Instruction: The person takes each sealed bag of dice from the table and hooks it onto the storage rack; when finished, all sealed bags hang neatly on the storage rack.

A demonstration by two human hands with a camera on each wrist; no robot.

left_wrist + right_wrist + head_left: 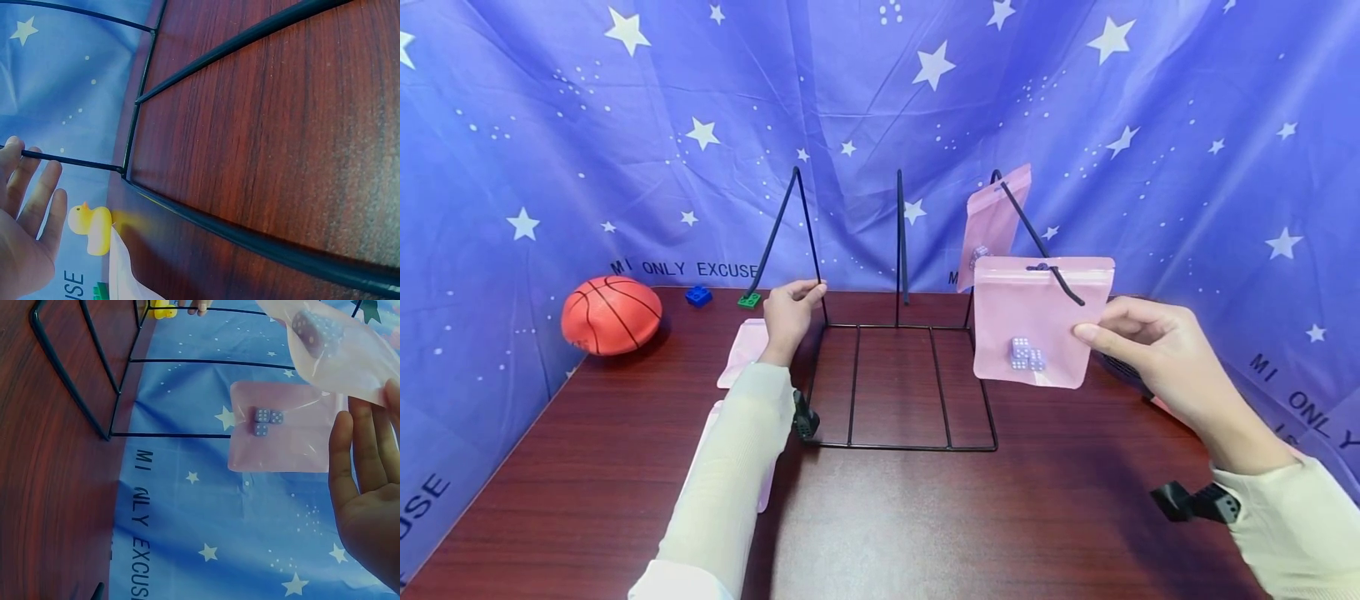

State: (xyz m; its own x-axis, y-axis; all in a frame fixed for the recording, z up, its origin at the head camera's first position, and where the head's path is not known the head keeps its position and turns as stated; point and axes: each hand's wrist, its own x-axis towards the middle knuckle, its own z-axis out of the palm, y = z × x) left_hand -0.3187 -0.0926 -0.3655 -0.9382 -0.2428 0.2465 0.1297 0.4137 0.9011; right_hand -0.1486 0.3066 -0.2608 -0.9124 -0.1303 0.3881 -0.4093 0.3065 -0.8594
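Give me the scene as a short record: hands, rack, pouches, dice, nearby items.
Left hand: pinches the left rear upright of the black wire rack
Right hand: pinches the right edge of the front pouch, translucent pink plastic
Front pouch: appears threaded on the rack's right hook; small pale-purple cube dice inside
Rear pouch: same kind, farther back on that hook, dice inside
Table, dark red wood-grain: two more pink pouches by the left sleeve, partly hidden
Nearby: orange black-lined basketball, blue plastic block, green plastic block, yellow toy duck

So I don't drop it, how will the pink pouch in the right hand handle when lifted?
The pink pouch will probably flex: its film curves in the right wrist view. It's likely light, since the right hand pinches one edge. Its dice, clustered low, may slide if tipped.
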